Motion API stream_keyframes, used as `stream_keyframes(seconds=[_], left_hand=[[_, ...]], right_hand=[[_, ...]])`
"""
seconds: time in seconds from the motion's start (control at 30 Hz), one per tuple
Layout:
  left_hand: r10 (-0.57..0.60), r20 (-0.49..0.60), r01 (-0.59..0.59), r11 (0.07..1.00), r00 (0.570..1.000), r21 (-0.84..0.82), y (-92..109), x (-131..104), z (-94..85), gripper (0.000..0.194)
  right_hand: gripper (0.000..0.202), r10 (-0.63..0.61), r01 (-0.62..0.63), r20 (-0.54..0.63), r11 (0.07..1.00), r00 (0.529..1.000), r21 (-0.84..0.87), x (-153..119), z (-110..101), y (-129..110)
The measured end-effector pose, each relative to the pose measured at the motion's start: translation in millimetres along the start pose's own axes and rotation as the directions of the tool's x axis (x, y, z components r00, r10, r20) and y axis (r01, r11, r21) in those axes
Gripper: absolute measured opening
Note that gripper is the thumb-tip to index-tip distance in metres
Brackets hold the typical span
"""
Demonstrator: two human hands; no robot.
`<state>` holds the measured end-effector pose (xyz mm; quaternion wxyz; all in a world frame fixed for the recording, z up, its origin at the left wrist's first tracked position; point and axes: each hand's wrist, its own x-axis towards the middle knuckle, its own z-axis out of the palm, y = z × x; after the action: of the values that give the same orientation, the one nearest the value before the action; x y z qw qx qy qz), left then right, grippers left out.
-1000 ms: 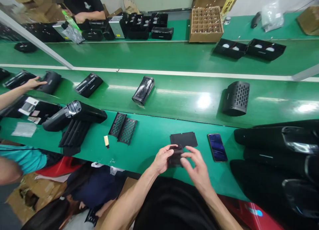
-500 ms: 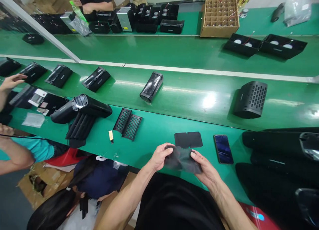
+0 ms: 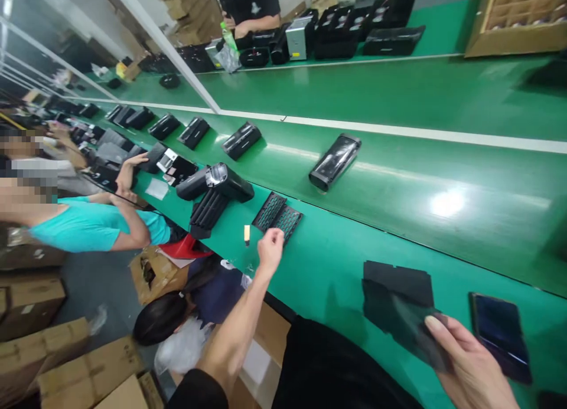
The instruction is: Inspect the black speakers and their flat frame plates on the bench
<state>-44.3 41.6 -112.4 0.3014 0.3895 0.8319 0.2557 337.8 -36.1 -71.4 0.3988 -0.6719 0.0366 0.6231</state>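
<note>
My right hand [image 3: 469, 353] pinches one end of a thin, see-through dark mesh sheet [image 3: 411, 320]. The sheet slants up to the left, overlapping a flat black sheet [image 3: 396, 279] on the green bench. My left hand [image 3: 271, 249] has its fingers curled together at the near edge of a black perforated grille [image 3: 290, 217]; whether anything is between the fingertips I cannot make out. Left of that hand lies a small cream-coloured piece with a dark end [image 3: 247, 233].
A phone [image 3: 500, 329] lies right of my right hand. Stacked black housings [image 3: 215, 190] stand left of the grille. Beyond the bench edge, a glossy black unit [image 3: 335, 161] sits on the green belt [image 3: 398, 190]. Co-workers sit at the left, one in a turquoise shirt [image 3: 84, 223].
My left hand has let go of the mesh sheet and moved left to the grille. My right hand keeps the sheet. The view has swung left.
</note>
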Motion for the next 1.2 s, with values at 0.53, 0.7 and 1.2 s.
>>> stream_keyframes(seconds=[0.53,0.7,1.2], left_hand=[[0.17,-0.16,-0.122,0.954,0.972,0.272,-15,120,-67.8,0.016],[0.323,-0.122,-0.315,0.946,0.939,0.078,5,65,-64.3,0.033],[0.26,0.746,0.29,0.804,0.613,-0.519,49,-128,106.0,0.051]], right_hand=[[0.058,-0.234,0.224,-0.01,0.943,0.972,-0.248,-11,-13,-2],[0.057,-0.308,0.358,0.183,0.768,0.934,-0.531,-44,-22,-42],[0.034,-0.414,0.557,0.381,0.503,0.826,-0.661,-55,12,-29]])
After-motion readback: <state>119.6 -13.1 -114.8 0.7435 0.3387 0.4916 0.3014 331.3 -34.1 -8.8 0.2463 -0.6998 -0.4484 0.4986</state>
